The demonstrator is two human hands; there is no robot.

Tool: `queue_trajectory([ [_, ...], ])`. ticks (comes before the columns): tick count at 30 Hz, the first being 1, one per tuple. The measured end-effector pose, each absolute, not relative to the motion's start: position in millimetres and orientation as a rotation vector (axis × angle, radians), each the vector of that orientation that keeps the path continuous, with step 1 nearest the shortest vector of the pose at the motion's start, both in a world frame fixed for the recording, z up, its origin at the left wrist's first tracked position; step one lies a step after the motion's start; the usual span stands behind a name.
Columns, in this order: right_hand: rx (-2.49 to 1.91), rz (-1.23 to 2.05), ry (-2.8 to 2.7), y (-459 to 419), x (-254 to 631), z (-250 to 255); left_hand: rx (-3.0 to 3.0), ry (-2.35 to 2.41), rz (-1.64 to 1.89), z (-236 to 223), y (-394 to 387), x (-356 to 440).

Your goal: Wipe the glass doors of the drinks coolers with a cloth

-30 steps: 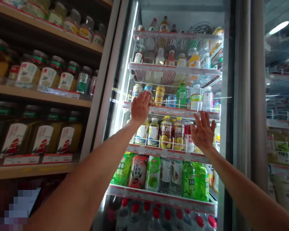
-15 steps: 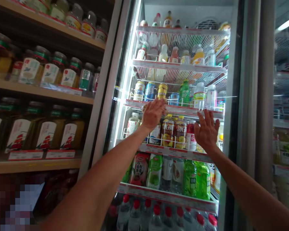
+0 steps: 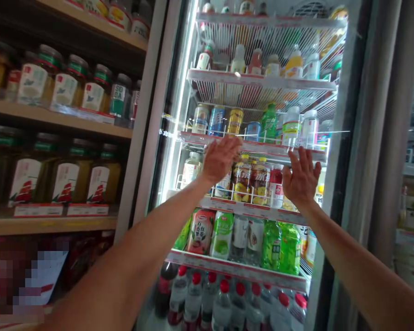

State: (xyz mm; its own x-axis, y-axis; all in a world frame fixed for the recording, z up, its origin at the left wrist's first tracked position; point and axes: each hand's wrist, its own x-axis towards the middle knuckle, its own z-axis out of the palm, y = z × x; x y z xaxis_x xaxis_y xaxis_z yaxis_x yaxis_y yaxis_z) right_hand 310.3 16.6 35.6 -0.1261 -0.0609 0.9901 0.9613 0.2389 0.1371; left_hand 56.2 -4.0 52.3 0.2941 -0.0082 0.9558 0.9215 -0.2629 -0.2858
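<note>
Glass cooler door (image 3: 167,174), stocked with bottled lemon tea (image 3: 251,181) and green bottled drinks (image 3: 271,246): I log my left hand (image 3: 221,159) and right hand (image 3: 301,178) raised at it, well apart, fingers spread, pinching nothing, contact with the glass impossible to tell.

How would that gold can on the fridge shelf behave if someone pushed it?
The gold can looks thin-walled, so it may dent if squeezed hard. Standing upright on a round base, it could tip under a firm push, then likely roll until the wire rail along the shelf stopped it.
</note>
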Motion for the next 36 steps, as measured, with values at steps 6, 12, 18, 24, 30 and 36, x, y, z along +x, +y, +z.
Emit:
queue_trajectory([
  [6,-0.974,-1.119,-1.386,15.5,307.1,35.1,-1.16,-1.244,-1.575,63.7,-11.7,25.0],
  [12,-0.951,-1.133,-1.402,16.1,311.3,31.9,-1.763,-0.651,-0.835,19.9,-9.9,104.1],
  [18,-0.959,-1.1,-1.397,17.3,309.5,25.2,-1.337,-1.135,-1.441,45.2,-11.5,27.4],
  [24,-1.009,-1.042,-1.351,14.2,292.0,11.6,-1.667,-0.851,-1.026,3.3,-11.4,77.2],
  [30,-0.958,-1.094,-1.355,16.0,294.3,6.3,-1.507,-1.026,-1.214,7.3,-16.0,24.2],
  [36,-0.897,-1.155,-1.418,13.6,287.1,-2.7,-1.365,-1.191,-1.364,0.9,-16.8,19.1],
])
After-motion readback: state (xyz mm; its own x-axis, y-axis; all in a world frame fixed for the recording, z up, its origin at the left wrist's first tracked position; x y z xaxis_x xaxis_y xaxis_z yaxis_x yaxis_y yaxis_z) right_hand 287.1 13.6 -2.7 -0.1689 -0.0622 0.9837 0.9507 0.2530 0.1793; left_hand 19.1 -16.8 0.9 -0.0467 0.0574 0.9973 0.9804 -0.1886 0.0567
